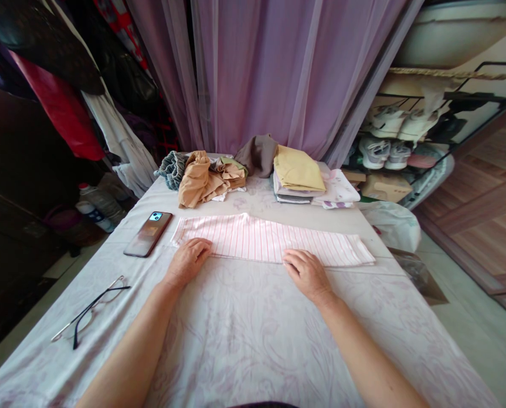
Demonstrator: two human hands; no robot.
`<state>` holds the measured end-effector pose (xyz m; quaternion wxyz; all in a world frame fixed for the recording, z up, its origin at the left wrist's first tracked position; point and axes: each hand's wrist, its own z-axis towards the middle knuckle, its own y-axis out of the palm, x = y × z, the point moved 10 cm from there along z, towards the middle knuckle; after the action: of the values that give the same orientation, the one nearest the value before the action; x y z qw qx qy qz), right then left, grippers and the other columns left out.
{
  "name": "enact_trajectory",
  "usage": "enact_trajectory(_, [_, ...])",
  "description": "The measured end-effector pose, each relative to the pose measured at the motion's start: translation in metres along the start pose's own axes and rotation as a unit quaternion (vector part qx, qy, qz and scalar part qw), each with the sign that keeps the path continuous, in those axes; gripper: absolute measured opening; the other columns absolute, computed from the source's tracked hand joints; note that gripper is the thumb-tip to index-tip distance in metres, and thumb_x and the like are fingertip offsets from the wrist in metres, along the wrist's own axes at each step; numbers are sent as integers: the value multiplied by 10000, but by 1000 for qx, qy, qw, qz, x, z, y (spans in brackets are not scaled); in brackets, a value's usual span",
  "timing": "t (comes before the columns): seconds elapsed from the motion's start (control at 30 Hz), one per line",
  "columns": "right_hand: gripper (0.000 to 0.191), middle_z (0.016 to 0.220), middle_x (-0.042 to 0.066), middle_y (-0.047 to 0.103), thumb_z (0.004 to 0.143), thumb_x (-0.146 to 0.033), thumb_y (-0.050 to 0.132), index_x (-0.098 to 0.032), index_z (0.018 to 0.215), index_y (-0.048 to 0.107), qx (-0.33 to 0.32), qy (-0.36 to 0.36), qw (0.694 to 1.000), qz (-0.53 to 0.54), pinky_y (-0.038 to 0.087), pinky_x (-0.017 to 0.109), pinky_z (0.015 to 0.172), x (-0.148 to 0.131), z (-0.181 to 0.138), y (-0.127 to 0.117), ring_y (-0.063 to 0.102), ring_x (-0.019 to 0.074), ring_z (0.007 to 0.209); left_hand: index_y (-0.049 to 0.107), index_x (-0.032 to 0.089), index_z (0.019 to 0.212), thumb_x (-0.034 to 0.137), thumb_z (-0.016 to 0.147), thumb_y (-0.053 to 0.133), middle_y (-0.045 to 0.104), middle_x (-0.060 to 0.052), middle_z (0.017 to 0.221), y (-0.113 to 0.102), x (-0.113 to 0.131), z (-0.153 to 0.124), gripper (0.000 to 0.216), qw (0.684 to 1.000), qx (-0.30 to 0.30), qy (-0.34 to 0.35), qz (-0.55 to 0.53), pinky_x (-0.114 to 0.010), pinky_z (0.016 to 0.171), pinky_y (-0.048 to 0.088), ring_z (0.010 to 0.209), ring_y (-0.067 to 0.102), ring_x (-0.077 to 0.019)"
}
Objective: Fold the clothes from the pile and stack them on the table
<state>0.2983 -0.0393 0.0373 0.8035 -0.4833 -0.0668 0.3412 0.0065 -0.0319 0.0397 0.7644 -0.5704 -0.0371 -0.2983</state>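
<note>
While your arms reached forward over the table point(244, 334), the striped cloth point(253, 237) lay crosswise in front of you in a long, flat strip, its near edge at your fingertips. Your left hand point(190, 259) was at that edge close to the cloth's left end, with its fingers over the border and pointing inward. Your right hand point(307, 273) touched the same edge right of the middle, and a length of cloth ran on beyond it to the right end. The left fingers were bent a little and held close together; the right ones were loosely curled, with slight gaps between them. Their undersides were hidden, so I could not tell whether either hand pinched the cloth or just rested on it. Left of the cloth you had a phone point(149, 234), with glasses point(92, 305) nearer to you. Past the far edge stood a rumpled heap of clothes point(195, 184) and, to its right, a folded pile point(299, 170)
</note>
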Motion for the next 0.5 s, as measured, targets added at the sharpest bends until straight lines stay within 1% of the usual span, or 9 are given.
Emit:
enact_trajectory(0.1, [227,1016,57,737,940,-249,485,-246,874,702,-2,6,1000,-4,512,355,824,1,1,0,662,206,947,627,206,812,337,960,417,715,-81,1005,-2,1,0,288,1000,-1,-5,-2,-388,891,534,960,657,-208])
enact_trajectory(0.23, [238,1007,60,737,951,-256,468,-240,883,696,11,8,1000,-2,507,348,836,2,0,-4,660,201,954,626,202,826,348,967,413,710,-88,1028,-4,3,-2,295,1000,0,-5,6,-390,900,529,981,652,-213])
enact_trajectory(0.4, [215,1006,56,734,948,-237,484,-226,846,674,9,-6,1000,-15,498,343,828,-2,-1,-4,657,200,942,625,200,822,320,961,421,709,-90,1045,2,4,-4,275,1000,-18,13,8,-394,914,523,1005,651,-214])
enact_trajectory(0.5, [206,1006,53,732,943,-229,491,-228,837,668,9,-5,1000,-20,495,342,815,-3,-1,-4,655,202,941,630,194,823,309,950,435,702,-104,1084,3,4,-4,260,1000,-12,23,10,-400,921,521,1029,646,-218])
